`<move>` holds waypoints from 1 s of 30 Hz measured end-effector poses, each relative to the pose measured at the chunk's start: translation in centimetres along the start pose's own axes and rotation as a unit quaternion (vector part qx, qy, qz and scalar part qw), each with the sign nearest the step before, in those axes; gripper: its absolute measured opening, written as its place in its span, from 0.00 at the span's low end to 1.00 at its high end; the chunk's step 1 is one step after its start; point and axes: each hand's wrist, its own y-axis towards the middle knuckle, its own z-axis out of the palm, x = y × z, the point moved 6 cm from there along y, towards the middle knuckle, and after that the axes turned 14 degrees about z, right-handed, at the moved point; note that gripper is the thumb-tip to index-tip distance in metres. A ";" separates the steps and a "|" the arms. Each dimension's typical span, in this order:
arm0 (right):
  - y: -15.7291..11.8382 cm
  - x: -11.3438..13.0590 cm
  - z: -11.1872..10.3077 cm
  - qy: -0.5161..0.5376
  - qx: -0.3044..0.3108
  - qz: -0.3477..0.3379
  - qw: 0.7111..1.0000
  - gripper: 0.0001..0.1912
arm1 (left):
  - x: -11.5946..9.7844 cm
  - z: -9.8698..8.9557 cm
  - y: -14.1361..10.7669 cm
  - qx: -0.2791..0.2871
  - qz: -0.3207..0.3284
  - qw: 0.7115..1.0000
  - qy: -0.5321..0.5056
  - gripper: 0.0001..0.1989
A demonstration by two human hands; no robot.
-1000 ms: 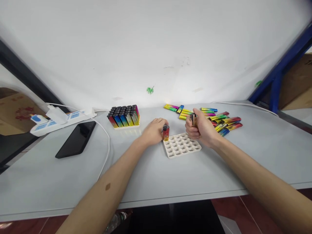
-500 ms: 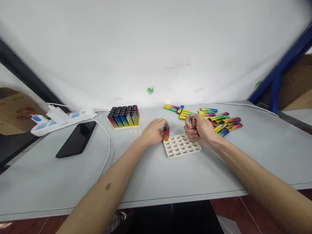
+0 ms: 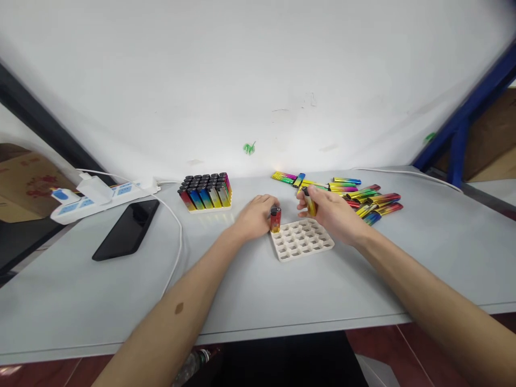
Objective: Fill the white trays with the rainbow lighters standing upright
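A grey table (image 3: 258, 290) bears phone (image 3: 126, 228), power strip (image 3: 126, 192), trays (image 3: 305, 255) and loose lighters (image 3: 384, 199).

Both forearms reach forward, right hand (image 3: 322, 209) curled, left hand (image 3: 257, 216) lowered.

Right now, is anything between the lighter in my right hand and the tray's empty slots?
Nothing visible blocks the held lighter in your right hand from the white tray; the red lighter stands at its far left corner, by your left hand.
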 end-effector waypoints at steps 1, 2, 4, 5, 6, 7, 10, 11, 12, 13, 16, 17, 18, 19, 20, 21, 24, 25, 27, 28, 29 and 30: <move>0.0 0.0 0.1 -0.027 0.007 -0.014 1.000 0.17 | 0.0 0.0 0.0 0.001 0.001 1.000 0.002 0.11; 0.0 0.0 0.1 -0.052 0.010 -0.028 0.998 0.17 | 0.0 0.0 0.0 0.002 0.002 1.000 0.004 0.11; -0.1 0.1 -0.1 -0.099 -0.005 -0.053 0.994 0.16 | 0.1 0.1 0.0 0.003 0.002 1.000 0.007 0.11; -0.1 0.2 -0.3 -0.118 -0.021 -0.064 0.991 0.15 | 0.1 0.1 0.0 0.003 0.002 1.000 0.008 0.11; -0.2 0.4 -0.6 -0.132 -0.037 -0.073 0.988 0.14 | 0.1 0.1 -0.1 0.002 0.002 1.000 0.009 0.11; -0.3 0.6 -0.7 -0.140 -0.049 -0.078 0.986 0.14 | 0.1 0.1 -0.1 0.000 0.002 1.000 0.008 0.11; -0.5 1.0 -0.9 -0.134 -0.055 -0.088 0.985 0.13 | 0.1 0.1 -0.1 -0.004 0.004 1.000 0.008 0.11; -0.5 1.1 -0.8 -0.131 -0.052 -0.093 0.986 0.12 | 0.2 0.1 -0.1 -0.004 0.005 1.000 0.008 0.11; -0.5 1.2 -0.7 -0.127 -0.050 -0.099 0.986 0.12 | 0.1 0.1 -0.1 -0.005 0.006 1.000 0.009 0.11; -0.6 1.2 -0.5 -0.124 -0.046 -0.103 0.986 0.13 | 0.1 0.1 -0.1 -0.006 0.008 1.000 0.009 0.10; -0.5 0.9 -0.1 -0.134 -0.045 -0.105 0.984 0.15 | 0.1 0.1 -0.1 -0.007 0.010 1.000 0.007 0.10; -0.4 0.7 0.1 -0.149 -0.046 -0.103 0.982 0.15 | 0.1 0.1 -0.1 -0.006 0.011 1.000 0.006 0.10; -0.3 0.6 0.2 -0.167 -0.047 -0.100 0.980 0.15 | 0.0 0.1 -0.1 -0.004 0.012 1.000 0.006 0.10; -0.2 0.4 0.3 -0.186 -0.047 -0.098 0.976 0.16 | 0.0 0.0 -0.1 -0.002 0.013 1.000 0.006 0.10; -0.2 0.4 0.4 -0.202 -0.046 -0.098 0.973 0.16 | 0.0 0.0 -0.1 -0.001 0.013 1.000 0.007 0.11; -0.2 0.4 0.5 -0.215 -0.043 -0.102 0.970 0.16 | 0.0 0.0 -0.1 0.000 0.013 1.000 0.008 0.11; -0.4 0.7 0.6 -0.258 -0.058 -0.134 0.955 0.14 | 0.0 0.0 0.0 0.005 0.009 1.000 0.009 0.12; -0.5 0.9 0.6 -0.278 -0.070 -0.146 0.947 0.13 | 0.0 0.0 0.0 0.006 0.008 1.000 0.009 0.12; -0.7 1.1 0.5 -0.319 -0.095 -0.167 0.928 0.13 | 0.0 0.1 0.0 0.006 0.010 1.000 0.012 0.12; -0.8 1.2 0.5 -0.337 -0.104 -0.178 0.918 0.13 | 0.0 0.1 0.0 0.004 0.012 1.000 0.013 0.11; -0.9 1.3 0.6 -0.355 -0.111 -0.190 0.909 0.13 | 0.0 0.1 0.0 0.001 0.014 1.000 0.014 0.11; -0.9 1.3 0.7 -0.373 -0.114 -0.203 0.898 0.13 | 0.0 0.1 0.0 -0.002 0.015 1.000 0.015 0.11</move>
